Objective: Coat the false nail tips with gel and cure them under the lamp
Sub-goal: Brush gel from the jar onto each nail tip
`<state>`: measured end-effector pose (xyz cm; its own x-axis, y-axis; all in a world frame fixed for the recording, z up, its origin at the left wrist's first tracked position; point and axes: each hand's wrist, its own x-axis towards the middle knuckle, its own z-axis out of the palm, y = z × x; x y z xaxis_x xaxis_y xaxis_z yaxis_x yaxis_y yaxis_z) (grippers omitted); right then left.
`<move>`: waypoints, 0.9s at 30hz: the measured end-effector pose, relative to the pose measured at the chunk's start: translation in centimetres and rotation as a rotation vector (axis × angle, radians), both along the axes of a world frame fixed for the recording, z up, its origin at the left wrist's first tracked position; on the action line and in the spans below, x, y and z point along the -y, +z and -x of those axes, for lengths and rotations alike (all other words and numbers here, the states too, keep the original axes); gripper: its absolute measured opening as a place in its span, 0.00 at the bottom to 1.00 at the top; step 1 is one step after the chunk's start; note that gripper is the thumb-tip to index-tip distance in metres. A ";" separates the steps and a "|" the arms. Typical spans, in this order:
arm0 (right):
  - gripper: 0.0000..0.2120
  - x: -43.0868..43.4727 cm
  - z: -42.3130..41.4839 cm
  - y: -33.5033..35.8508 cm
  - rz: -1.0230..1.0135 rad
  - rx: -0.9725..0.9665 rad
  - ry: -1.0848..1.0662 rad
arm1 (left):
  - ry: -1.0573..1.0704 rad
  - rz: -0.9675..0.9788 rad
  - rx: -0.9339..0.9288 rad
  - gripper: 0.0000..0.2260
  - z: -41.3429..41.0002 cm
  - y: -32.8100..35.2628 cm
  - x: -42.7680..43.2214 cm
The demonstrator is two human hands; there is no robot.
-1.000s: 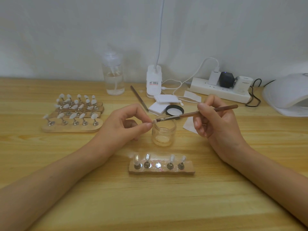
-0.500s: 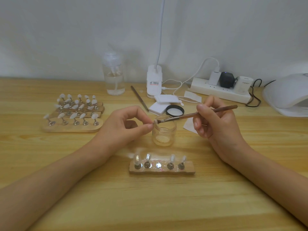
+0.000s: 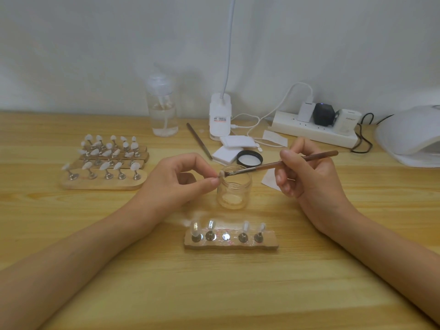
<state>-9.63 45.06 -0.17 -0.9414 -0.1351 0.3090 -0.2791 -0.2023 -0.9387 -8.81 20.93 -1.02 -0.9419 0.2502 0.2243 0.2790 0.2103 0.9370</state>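
A nail tip is coated with gel above an open jar.

The nail tip (image 3: 222, 173) is pinched between thumb and forefinger of the left hand (image 3: 176, 184), over the rim of the jar (image 3: 234, 189), midway between the near and far edges of the table (image 3: 214, 294). It is touched by the brush (image 3: 281, 164), which is gripped pen-like in the right hand (image 3: 307, 172). If the brush is pressed too hard, gel could be smeared onto the fingertips or the tip knocked into the jar. The lamp (image 3: 409, 139) is set at the far right corner.
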 end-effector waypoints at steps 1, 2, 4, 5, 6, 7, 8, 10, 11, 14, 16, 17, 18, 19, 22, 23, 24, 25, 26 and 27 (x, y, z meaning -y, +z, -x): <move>0.10 0.0 0.0 0.0 -0.006 0.003 -0.008 | 0.001 0.001 0.000 0.07 0.0 0.0 0.0; 0.09 0.0 0.0 -0.1 -0.013 0.006 -0.017 | 0.002 0.004 -0.002 0.07 0.0 -0.1 0.0; 0.09 0.0 0.0 -0.1 -0.025 0.009 -0.033 | 0.009 0.007 -0.002 0.08 0.1 -0.2 0.1; 0.09 0.0 0.0 -0.2 -0.028 0.009 -0.041 | 0.014 0.008 0.000 0.07 0.2 -0.3 0.1; 0.09 0.0 0.0 -0.2 -0.030 0.008 -0.047 | 0.017 0.010 0.002 0.07 0.2 -0.3 0.1; 0.10 0.0 0.0 -0.2 -0.031 0.007 -0.052 | 0.019 0.009 0.004 0.06 0.2 -0.3 0.1; 0.10 -0.1 0.0 -0.1 -0.031 0.008 -0.055 | 0.018 0.006 0.005 0.06 0.2 -0.2 0.1; 0.09 -0.1 0.0 -0.1 -0.020 0.013 -0.060 | 0.005 -0.005 -0.002 0.06 0.2 -0.2 0.0; 0.10 -0.1 0.0 -0.1 -0.012 0.016 -0.064 | 0.001 -0.014 -0.008 0.05 0.2 -0.2 0.0; 0.11 -0.1 0.0 -0.1 0.003 0.021 -0.070 | 0.020 -0.034 -0.020 0.02 0.2 -0.3 -0.2; 0.10 0.0 0.0 -0.1 0.006 0.023 -0.064 | 0.035 -0.046 -0.022 0.02 0.2 -0.3 -0.2; 0.10 0.0 0.0 0.0 0.008 0.026 -0.062 | 0.042 -0.054 -0.021 0.03 0.2 -0.2 -0.2; 0.10 0.0 0.0 0.0 0.009 0.027 -0.061 | 0.044 -0.063 -0.020 0.03 0.2 -0.1 -0.2; 0.10 0.0 0.0 0.0 0.010 0.027 -0.062 | 0.041 -0.071 -0.019 0.04 0.2 0.0 -0.2; 0.10 -0.1 0.0 0.0 0.019 0.031 -0.063 | 0.020 -0.078 -0.022 0.04 0.1 0.2 -0.3; 0.10 -0.1 0.1 0.0 0.022 0.033 -0.062 | 0.023 -0.078 -0.024 0.05 0.1 0.2 -0.3; 0.10 -0.1 0.1 0.0 0.023 0.035 -0.061 | 0.027 -0.079 -0.025 0.05 0.1 0.1 -0.3; 0.10 -0.1 0.1 0.0 0.024 0.038 -0.061 | 0.032 -0.081 -0.026 0.05 0.2 0.1 -0.3; 0.10 -0.1 0.1 0.0 0.025 0.040 -0.062 | 0.034 -0.085 -0.027 0.04 0.2 0.1 -0.3; 0.10 -0.1 0.1 0.0 0.027 0.042 -0.063 | 0.033 -0.093 -0.026 0.04 0.3 0.0 -0.3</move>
